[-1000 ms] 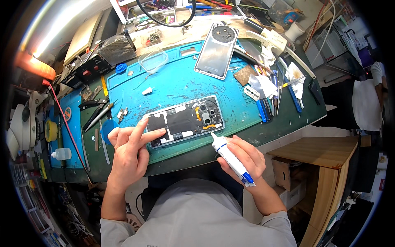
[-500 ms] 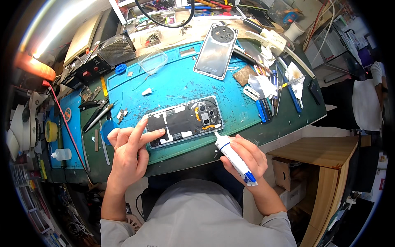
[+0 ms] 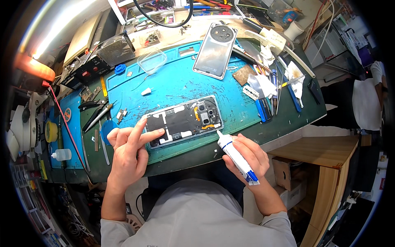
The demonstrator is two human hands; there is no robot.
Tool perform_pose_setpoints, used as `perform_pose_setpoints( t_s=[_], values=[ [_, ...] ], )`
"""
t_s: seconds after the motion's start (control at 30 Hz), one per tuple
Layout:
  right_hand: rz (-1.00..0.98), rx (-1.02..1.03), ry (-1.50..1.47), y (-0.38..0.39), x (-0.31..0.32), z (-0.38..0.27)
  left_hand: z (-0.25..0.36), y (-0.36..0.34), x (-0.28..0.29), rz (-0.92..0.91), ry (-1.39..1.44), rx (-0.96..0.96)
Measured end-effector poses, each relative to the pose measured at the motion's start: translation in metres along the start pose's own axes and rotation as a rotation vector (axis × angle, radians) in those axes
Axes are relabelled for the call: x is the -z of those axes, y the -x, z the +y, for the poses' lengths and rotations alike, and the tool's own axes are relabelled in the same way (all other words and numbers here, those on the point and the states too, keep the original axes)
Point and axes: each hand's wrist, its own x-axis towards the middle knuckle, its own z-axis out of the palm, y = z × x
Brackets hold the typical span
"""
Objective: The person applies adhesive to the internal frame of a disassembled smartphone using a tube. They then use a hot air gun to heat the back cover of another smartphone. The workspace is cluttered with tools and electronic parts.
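The spread left hand (image 3: 131,151) touches an opened rectangular black phone (image 3: 181,120); the right hand (image 3: 252,155) pinches a white-and-blue squeeze tube (image 3: 233,154).

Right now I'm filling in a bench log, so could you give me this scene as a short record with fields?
Left hand: extended over the left end of an opened phone
Right hand: holding a white-and-blue tube
Tube tip: by the phone's near right corner; contact unclear
Under phone: blue mat
Beyond phone: pale phone back with round camera ring
Left side: black-handled pliers
Right side: razor blade
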Motion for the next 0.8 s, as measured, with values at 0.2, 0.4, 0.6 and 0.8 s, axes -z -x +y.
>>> perform_pose_setpoints(
  t_s=[0.2,0.4,0.6,0.8],
  values=[
    [0.016,-0.036,-0.011,-0.0002,0.0002,-0.0015,0.0001,-0.0001,0.0,0.002,0.005,-0.001],
    [0.011,0.001,0.005,0.0015,0.0003,0.0016,0.0,-0.0005,-0.0007,0.007,-0.004,-0.003],
    [0.031,-0.036,0.007,0.0006,0.0018,-0.0011,0.0012,-0.0004,-0.0006,0.016,0.001,0.004],
    [0.028,-0.041,0.009,-0.0005,0.0022,-0.0016,-0.0003,0.0,-0.0003,-0.001,-0.012,-0.003]
  ],
)
